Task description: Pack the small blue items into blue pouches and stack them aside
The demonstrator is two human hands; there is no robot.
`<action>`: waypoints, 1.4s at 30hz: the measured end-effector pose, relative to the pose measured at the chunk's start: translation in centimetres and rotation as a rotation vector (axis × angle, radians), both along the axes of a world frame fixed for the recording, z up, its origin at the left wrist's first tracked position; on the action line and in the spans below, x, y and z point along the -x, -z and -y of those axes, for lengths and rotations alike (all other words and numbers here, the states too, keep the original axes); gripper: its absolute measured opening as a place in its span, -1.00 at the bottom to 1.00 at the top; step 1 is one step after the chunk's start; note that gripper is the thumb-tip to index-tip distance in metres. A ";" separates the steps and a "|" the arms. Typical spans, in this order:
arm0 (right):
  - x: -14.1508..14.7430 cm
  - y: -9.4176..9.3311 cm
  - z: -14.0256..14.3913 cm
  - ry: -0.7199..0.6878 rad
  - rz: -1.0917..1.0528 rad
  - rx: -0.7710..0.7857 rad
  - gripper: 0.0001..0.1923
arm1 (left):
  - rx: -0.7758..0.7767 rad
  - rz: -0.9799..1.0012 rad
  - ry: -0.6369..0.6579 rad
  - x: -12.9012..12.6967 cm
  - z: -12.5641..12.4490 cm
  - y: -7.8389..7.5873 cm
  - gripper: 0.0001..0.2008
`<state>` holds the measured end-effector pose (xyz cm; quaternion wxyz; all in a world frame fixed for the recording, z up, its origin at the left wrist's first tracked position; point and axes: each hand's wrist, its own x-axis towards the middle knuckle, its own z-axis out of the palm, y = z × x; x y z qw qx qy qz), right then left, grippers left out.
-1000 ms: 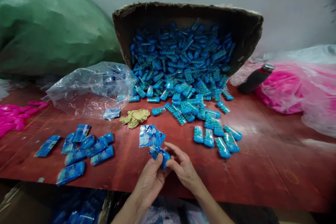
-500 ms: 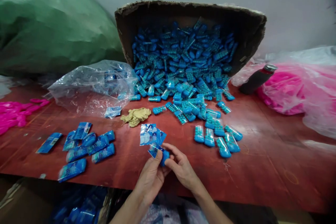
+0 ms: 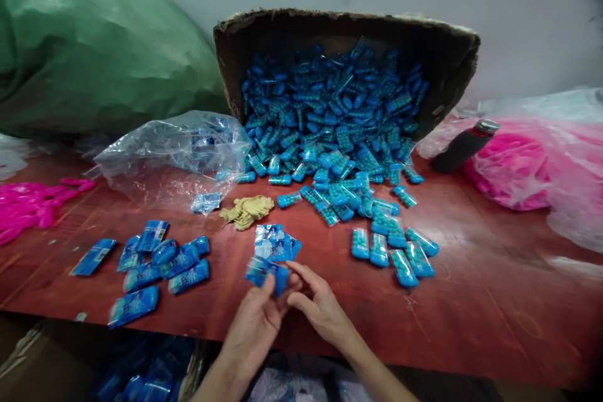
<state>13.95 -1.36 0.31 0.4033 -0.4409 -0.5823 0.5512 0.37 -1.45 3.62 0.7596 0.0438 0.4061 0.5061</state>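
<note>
My left hand pinches a small blue candy container with a printed blue sleeve, slightly blurred, above the table's front part. Close to its right end is my right hand, thumb and index finger apart; whether a fingertip touches the container I cannot tell. Just beyond the hands lie flat printed blue sleeves. To the left rests a group of sleeved containers. Several unsleeved clear containers with turquoise balls lie to the right.
A cardboard box on its side spills many containers. Around it are a clear plastic bag, yellow gloves, a dark bottle, pink bagged items and a green sack. Below the left edge sits another box.
My left hand has moved left with the sleeved container, away from my right hand, whose fingers have come apart from it somewhat. The view has shifted slightly.
</note>
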 end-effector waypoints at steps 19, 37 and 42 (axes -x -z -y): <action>3.3 0.3 -6.8 0.036 1.190 -0.381 -0.84 | -0.030 -0.423 -0.117 2.8 -1.8 3.4 -0.72; 4.0 1.3 -8.0 0.041 1.153 -0.428 -0.88 | -0.697 -2.053 -0.015 14.4 -4.6 6.7 -0.68; 3.9 1.9 -7.9 0.062 1.118 -0.439 -0.92 | -0.667 -1.861 -0.167 11.3 -4.0 5.0 -0.71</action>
